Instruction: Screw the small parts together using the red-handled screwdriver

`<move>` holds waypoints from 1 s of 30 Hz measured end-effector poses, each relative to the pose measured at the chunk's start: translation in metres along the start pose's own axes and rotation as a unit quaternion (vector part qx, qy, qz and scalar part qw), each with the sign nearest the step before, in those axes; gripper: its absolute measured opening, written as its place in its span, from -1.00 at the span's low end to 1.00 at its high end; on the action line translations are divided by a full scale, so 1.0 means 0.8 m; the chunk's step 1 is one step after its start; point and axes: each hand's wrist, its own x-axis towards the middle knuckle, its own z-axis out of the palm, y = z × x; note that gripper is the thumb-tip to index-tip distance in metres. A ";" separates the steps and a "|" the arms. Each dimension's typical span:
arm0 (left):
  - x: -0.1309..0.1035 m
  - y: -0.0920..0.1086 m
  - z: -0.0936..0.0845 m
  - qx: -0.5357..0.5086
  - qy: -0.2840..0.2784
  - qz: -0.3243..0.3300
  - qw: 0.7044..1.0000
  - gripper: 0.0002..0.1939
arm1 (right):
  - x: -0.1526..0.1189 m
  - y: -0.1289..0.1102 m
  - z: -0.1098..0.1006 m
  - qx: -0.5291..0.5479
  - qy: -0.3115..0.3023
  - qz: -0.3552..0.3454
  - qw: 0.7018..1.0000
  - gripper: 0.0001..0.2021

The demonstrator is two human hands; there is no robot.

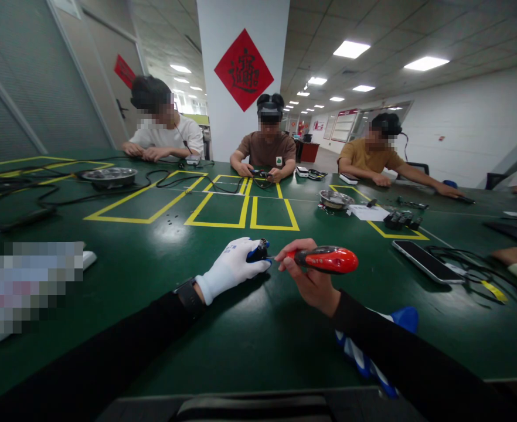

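Observation:
My left hand (234,266), in a white glove with blue fingertips, is closed around a small black part (258,252) just over the green table. A metal-looking tip sticks up from the top of that part. My bare right hand (309,278) grips a screwdriver (326,259) with a red and black handle. Its thin shaft points left and reaches the black part; whether it sits in a screw, I cannot tell. Under my right forearm lies a blue and white glove (405,319).
A phone (428,262) and coiled black cables (473,272) lie to the right. Metal bowls (335,199) (109,176) and black parts (402,220) stand farther back. Yellow tape rectangles (217,224) mark the green table (162,357). Several people sit across it.

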 end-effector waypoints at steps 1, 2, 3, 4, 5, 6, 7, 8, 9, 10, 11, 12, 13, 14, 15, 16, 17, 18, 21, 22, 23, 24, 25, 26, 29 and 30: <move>0.000 0.001 0.000 0.004 -0.002 0.002 1.000 -0.72 | 0.000 0.000 0.000 0.000 0.000 0.000 1.000 -0.86; 0.000 0.001 -0.001 0.008 -0.004 0.006 1.000 -0.72 | 0.000 0.000 0.000 -0.001 -0.001 0.000 1.000 -0.86; 0.000 0.002 -0.002 0.010 -0.008 0.011 1.000 -0.72 | 0.000 0.000 0.000 -0.002 -0.001 0.001 1.000 -0.87; 0.000 0.003 -0.002 0.011 -0.011 0.015 1.000 -0.71 | 0.000 0.000 0.000 -0.004 -0.001 0.002 1.000 -0.87; 0.000 0.003 -0.003 0.011 -0.014 0.018 1.000 -0.71 | 0.000 0.000 0.000 -0.005 -0.002 0.002 1.000 -0.87; 0.000 0.003 -0.003 0.010 -0.016 0.018 1.000 -0.71 | 0.000 -0.001 0.000 -0.006 -0.003 0.001 1.000 -0.87; 0.000 0.004 -0.003 0.009 -0.016 0.016 1.000 -0.70 | 0.001 -0.001 0.000 -0.007 -0.004 0.000 1.000 -0.87; 0.000 0.004 -0.004 0.008 -0.016 0.014 1.000 -0.70 | 0.001 -0.001 -0.001 -0.009 -0.008 -0.001 1.000 -0.87; 0.000 0.004 -0.004 0.008 -0.017 0.013 1.000 -0.71 | 0.001 -0.002 0.000 -0.009 -0.012 -0.001 1.000 -0.87; 0.000 0.004 -0.004 0.007 -0.018 0.011 1.000 -0.71 | 0.002 -0.002 0.000 -0.009 -0.016 0.000 1.000 -0.87; 0.000 0.004 -0.005 0.007 -0.020 0.011 1.000 -0.72 | 0.002 -0.003 0.000 -0.008 -0.018 0.001 1.000 -0.88; 0.000 0.004 -0.005 0.006 -0.022 0.012 1.000 -0.72 | 0.002 -0.003 0.001 -0.004 -0.017 0.002 1.000 -0.88; 0.000 0.004 -0.006 0.003 -0.024 0.013 1.000 -0.72 | 0.002 -0.004 0.001 0.004 -0.012 0.001 1.000 -0.88; 0.000 0.005 -0.006 -0.002 -0.025 0.014 1.000 -0.72 | 0.002 -0.004 0.002 0.013 -0.004 -0.002 1.000 -0.88; 0.000 0.005 -0.006 -0.008 -0.025 0.013 1.000 -0.72 | 0.002 -0.004 0.003 0.024 0.006 -0.006 1.000 -0.87; 0.000 0.005 -0.006 -0.012 -0.025 0.011 1.000 -0.72 | 0.003 -0.004 0.003 0.034 0.014 -0.011 0.999 -0.87; 0.000 0.005 -0.007 -0.016 -0.023 0.009 1.000 -0.72 | 0.003 -0.005 0.004 0.040 0.020 -0.014 0.999 -0.87; 0.000 0.005 -0.006 -0.018 -0.021 0.005 1.000 -0.72 | 0.003 -0.005 0.004 0.041 0.023 -0.014 0.999 -0.87; 0.000 0.005 -0.006 -0.020 -0.012 -0.006 1.000 -0.75 | 0.005 -0.005 0.003 0.015 0.009 0.003 1.000 -0.89; 0.000 0.004 -0.005 -0.020 -0.011 -0.008 1.000 -0.75 | 0.005 -0.004 0.003 0.006 0.003 0.011 1.000 -0.90; 0.001 0.004 -0.005 -0.020 -0.011 -0.009 1.000 -0.74 | 0.005 -0.004 0.003 0.000 -0.002 0.018 1.000 -0.90; 0.001 0.004 -0.005 -0.018 -0.011 -0.008 1.000 -0.74 | 0.005 -0.003 0.002 -0.003 -0.004 0.022 1.000 -0.89; 0.001 0.003 -0.005 -0.015 -0.013 -0.005 1.000 -0.74 | 0.004 -0.003 0.002 -0.003 -0.004 0.024 1.000 -0.89; 0.002 0.003 -0.005 -0.011 -0.015 -0.001 1.000 -0.75 | 0.004 -0.002 0.002 -0.002 -0.002 0.024 1.000 -0.88; 0.001 0.003 -0.007 -0.001 -0.027 0.012 1.000 -0.73 | 0.003 0.000 0.001 0.001 0.001 0.021 1.000 -0.88; 0.000 0.004 -0.008 0.000 -0.030 0.015 0.999 -0.72 | 0.002 0.000 0.001 0.000 0.001 0.019 1.000 -0.88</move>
